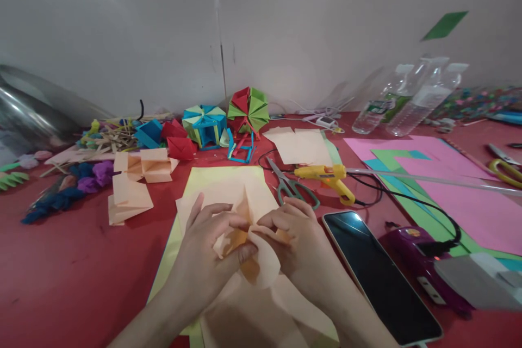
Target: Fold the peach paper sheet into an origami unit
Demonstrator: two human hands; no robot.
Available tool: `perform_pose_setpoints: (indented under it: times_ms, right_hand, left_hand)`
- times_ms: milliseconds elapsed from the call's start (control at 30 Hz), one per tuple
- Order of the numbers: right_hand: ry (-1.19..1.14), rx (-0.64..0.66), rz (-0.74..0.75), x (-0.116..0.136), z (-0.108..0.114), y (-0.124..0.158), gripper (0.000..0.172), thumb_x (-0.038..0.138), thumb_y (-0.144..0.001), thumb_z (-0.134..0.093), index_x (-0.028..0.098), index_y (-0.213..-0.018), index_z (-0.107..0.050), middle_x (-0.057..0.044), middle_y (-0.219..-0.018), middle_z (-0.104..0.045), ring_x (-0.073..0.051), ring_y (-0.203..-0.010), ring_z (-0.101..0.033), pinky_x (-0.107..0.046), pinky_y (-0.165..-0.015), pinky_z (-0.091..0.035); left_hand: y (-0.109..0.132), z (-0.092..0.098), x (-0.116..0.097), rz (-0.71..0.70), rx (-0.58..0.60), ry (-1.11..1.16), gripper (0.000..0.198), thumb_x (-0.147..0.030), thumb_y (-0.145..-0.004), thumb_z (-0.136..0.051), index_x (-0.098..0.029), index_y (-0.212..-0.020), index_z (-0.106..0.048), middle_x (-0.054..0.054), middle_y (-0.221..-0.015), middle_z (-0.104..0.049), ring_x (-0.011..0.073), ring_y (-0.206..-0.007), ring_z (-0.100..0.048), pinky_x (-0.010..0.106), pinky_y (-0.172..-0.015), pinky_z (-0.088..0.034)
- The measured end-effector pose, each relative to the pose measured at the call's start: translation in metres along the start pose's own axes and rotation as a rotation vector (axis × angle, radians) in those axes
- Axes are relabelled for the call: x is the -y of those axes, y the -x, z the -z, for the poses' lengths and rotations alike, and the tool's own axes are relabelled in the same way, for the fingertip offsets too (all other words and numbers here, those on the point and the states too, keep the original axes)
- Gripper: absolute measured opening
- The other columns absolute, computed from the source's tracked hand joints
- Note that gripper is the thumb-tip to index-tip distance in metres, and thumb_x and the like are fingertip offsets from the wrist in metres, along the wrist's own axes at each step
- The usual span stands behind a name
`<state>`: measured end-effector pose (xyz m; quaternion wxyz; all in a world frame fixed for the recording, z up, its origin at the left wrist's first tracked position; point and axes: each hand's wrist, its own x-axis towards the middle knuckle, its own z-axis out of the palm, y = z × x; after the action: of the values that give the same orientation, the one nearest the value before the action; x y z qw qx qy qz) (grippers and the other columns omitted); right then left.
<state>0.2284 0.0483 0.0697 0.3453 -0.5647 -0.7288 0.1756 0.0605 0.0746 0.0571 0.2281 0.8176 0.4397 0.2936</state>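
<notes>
Both my hands meet over a peach paper sheet (248, 196) lying on a pale yellow sheet (212, 176) at the table's near middle. My left hand (206, 253) is closed, pinching a folded part of the peach paper with thumb and fingers. My right hand (299, 242) is closed too, gripping the same fold from the right, where a curled flap (265, 261) bends toward me. More peach paper (253, 315) spreads beneath my wrists.
A phone (381, 274) lies right of my hands. Scissors (291, 185) and a yellow glue gun (330, 178) lie beyond it. Folded peach pieces (134, 182) sit left, coloured origami models (226, 119) behind, water bottles (403, 100) and coloured sheets (457, 185) at right.
</notes>
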Motion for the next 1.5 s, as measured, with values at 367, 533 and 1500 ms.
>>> perform_pose_setpoints:
  times_ms: [367, 533, 1500]
  right_hand:
    - [0.028, 0.030, -0.032, 0.004, 0.001, 0.002, 0.022, 0.024, -0.079, -0.060, 0.021, -0.058, -0.051, 0.006, -0.055, -0.054, -0.011, -0.060, -0.049, -0.035, -0.089, -0.029]
    - [0.065, 0.002, -0.050, 0.005, -0.004, 0.001, 0.024, 0.025, -0.078, -0.062, 0.020, -0.058, -0.051, 0.005, -0.054, -0.052, -0.012, -0.062, -0.049, -0.035, -0.087, -0.031]
    - [-0.723, -0.116, -0.386, -0.006, -0.012, -0.003, 0.026, 0.044, -0.078, -0.059, 0.020, -0.077, -0.049, 0.003, -0.067, -0.053, -0.011, -0.059, -0.050, -0.021, -0.051, -0.040]
  left_hand:
    - [0.004, 0.014, -0.007, 0.019, 0.167, 0.124, 0.041, -0.039, -0.061, -0.072, -0.025, -0.095, -0.055, 0.002, -0.108, -0.056, 0.0274, -0.118, -0.041, 0.050, -0.109, 0.006]
    - [0.008, 0.008, -0.009, 0.010, 0.118, 0.124, 0.042, -0.045, -0.063, -0.071, -0.024, -0.095, -0.053, -0.001, -0.092, -0.059, 0.0238, -0.099, -0.054, 0.050, -0.109, 0.000]
    - [0.001, -0.032, -0.029, 0.615, 0.048, 1.437, 0.032, -0.030, -0.064, -0.075, -0.016, -0.092, -0.068, 0.006, -0.082, -0.071, 0.0213, -0.079, -0.065, 0.028, -0.068, -0.049]
